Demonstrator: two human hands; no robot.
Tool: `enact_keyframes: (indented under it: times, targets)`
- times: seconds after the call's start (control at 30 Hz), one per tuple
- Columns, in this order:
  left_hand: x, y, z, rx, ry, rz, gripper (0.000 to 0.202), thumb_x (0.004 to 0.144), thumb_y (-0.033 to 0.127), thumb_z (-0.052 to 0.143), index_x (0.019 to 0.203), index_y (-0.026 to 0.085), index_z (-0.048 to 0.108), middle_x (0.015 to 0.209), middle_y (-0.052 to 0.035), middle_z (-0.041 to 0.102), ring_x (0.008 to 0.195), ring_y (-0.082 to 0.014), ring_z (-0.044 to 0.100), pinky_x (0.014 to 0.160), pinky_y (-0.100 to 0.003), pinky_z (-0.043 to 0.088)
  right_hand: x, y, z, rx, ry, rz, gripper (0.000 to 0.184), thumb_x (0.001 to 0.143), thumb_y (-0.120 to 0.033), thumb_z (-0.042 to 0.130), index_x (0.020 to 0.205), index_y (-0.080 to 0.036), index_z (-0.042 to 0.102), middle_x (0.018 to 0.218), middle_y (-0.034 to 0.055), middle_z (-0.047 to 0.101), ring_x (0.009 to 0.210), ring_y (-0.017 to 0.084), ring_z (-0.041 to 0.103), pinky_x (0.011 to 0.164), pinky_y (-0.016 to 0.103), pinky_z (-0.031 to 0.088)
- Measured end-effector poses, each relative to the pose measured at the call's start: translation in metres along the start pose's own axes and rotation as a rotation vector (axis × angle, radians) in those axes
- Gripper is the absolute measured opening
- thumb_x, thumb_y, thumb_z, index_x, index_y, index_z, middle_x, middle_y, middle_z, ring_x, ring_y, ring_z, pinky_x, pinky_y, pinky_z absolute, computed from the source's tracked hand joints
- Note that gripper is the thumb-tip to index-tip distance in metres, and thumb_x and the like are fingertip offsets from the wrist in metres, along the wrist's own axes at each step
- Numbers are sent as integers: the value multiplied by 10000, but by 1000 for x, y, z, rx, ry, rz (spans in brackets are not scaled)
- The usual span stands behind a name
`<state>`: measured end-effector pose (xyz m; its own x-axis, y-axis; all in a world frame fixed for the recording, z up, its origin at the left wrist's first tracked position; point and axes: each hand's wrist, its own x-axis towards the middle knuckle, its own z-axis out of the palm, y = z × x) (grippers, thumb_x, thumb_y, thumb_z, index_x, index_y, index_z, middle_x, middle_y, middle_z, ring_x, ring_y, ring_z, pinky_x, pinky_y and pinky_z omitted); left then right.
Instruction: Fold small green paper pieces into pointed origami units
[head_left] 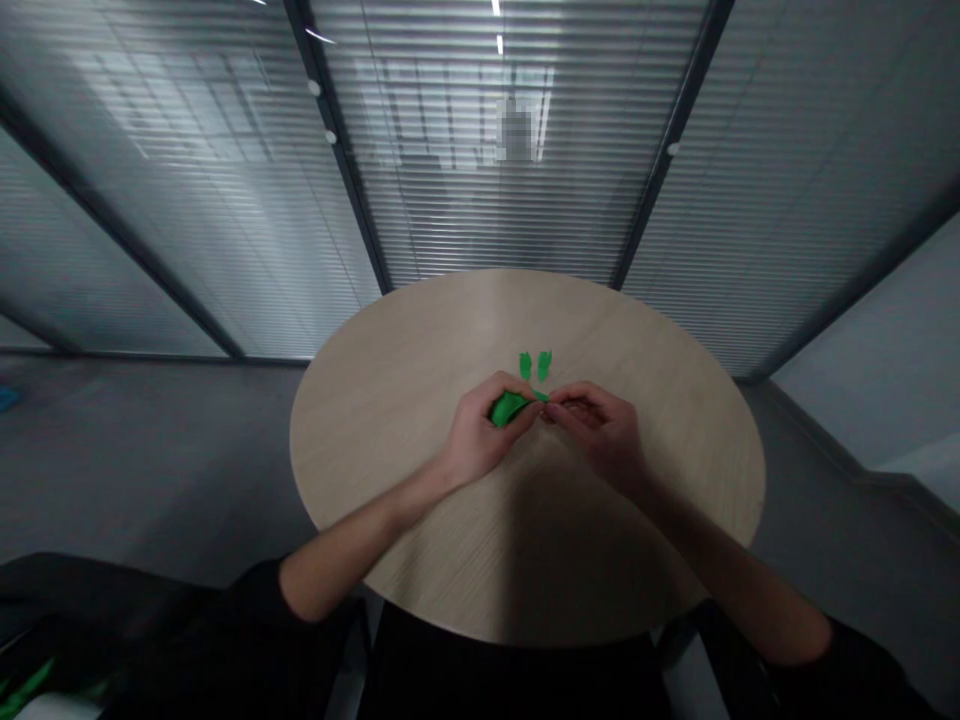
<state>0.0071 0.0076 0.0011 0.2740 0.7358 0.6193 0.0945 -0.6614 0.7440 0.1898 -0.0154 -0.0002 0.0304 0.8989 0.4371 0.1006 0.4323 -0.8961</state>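
A bright green piece [508,408] with a smooth, rounded body sits in my left hand [487,425], whose fingers and thumb curl round it. Its narrow end points right, to where the fingertips of both hands meet. There my right hand [596,425] is closed in a pinch at the green tip. Whether it grips this same piece or a separate small bit is too fine to make out. Just beyond the hands, two small flat green pieces, a left one [526,365] and a right one [544,364], lie side by side on the table.
Both hands are over a round, light wood table [397,370]. Behind it stands a glass partition with blinds [480,220] and dark frames. Something green [30,685] shows at the lower left, and a blue item [7,398] is on the floor at the far left.
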Motion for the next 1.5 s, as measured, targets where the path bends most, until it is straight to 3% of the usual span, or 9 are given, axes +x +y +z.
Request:
enact_keyframes:
  times: [0.23,0.6,1.13,1.5]
  targets:
    - [-1,0,1,-47,19,-29,51,906,181,706,907,202,660,920,-38,706,851,-165,659,797,-322,516,1,-4,0,8,-10,-90,108,816,-291,801,786,-223,723,827,12,701,711,133,697,643,233,598]
    - [-1,2,2,-67,86,-68,102,869,175,732,867,215,638,876,-22,701,812,-164,655,764,-339,554,2,-3,-2,182,-80,156,235,785,-386,850,816,-203,707,703,17,746,659,164,737,645,280,622]
    - [-1,6,3,-84,79,-87,175,895,281,764,835,211,616,848,-20,693,776,-160,643,722,-341,559,2,-4,-3,227,-82,126,297,739,-422,886,753,-202,686,748,17,726,660,156,732,636,275,622]
    - [0,6,0,-86,65,-93,142,887,252,760,858,217,625,874,-25,698,797,-169,658,740,-350,565,4,-8,-8,263,-151,225,273,758,-407,867,896,-210,738,735,17,767,677,166,755,695,306,654]
